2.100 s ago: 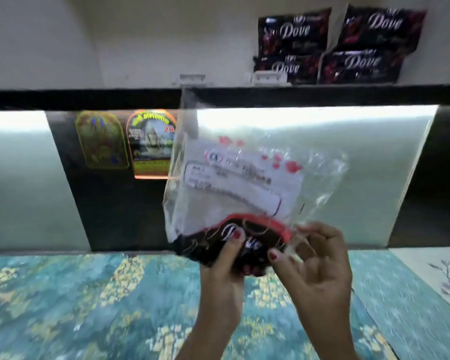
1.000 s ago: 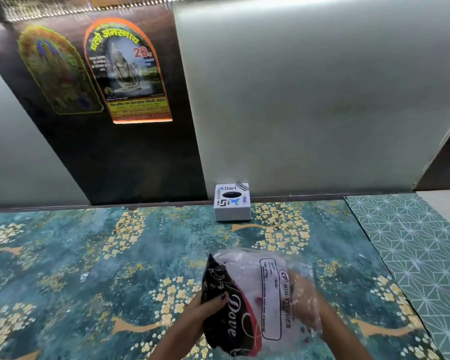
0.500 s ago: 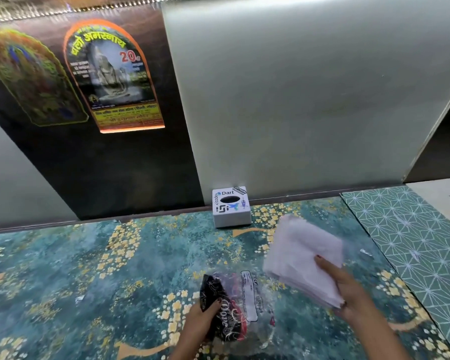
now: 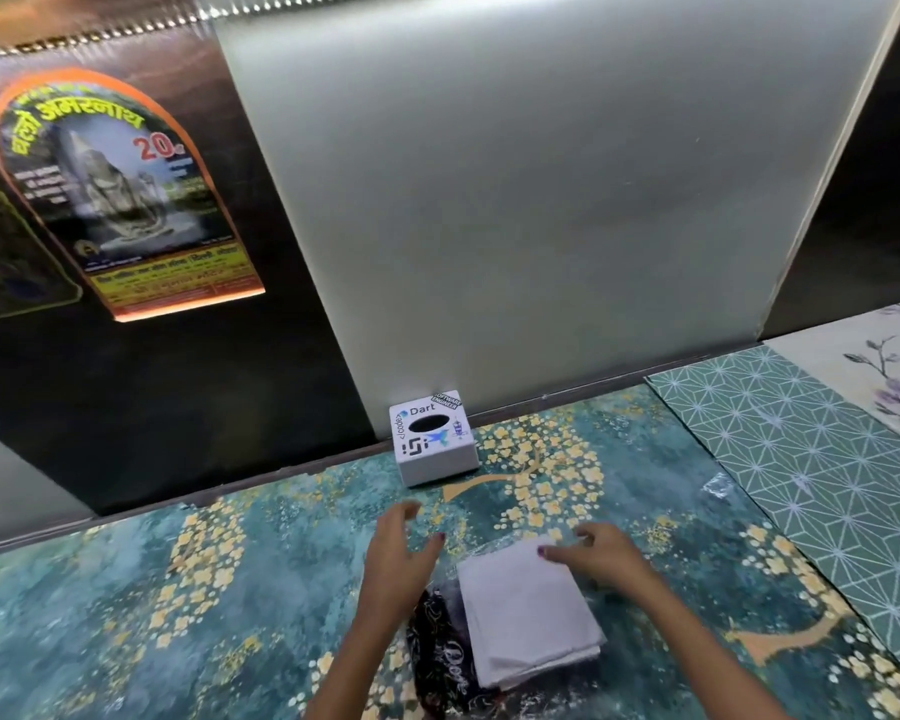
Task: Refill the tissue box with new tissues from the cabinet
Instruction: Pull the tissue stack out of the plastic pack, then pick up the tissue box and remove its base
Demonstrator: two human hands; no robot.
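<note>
A small white cube tissue box (image 4: 434, 440) with stickers and a dark oval slot stands at the back of the counter, against the wall. Nearer to me a stack of white tissues (image 4: 528, 610) lies on top of the clear plastic wrapper with its black printed end (image 4: 440, 662). My left hand (image 4: 398, 556) hovers open just left of the stack, fingers spread, holding nothing. My right hand (image 4: 596, 553) rests its fingertips on the stack's far right corner, fingers apart.
The counter carries a teal mat with yellow flowers (image 4: 178, 589), a green geometric mat (image 4: 811, 449) to the right and a pale floral one (image 4: 879, 366) beyond. A scrap of clear plastic (image 4: 718, 485) lies near the mats' seam. Posters (image 4: 120, 200) hang on the dark wall panel.
The right hand pulled the tissues out of the wrapper and set them down on it. The left hand let go of the wrapper and opened.
</note>
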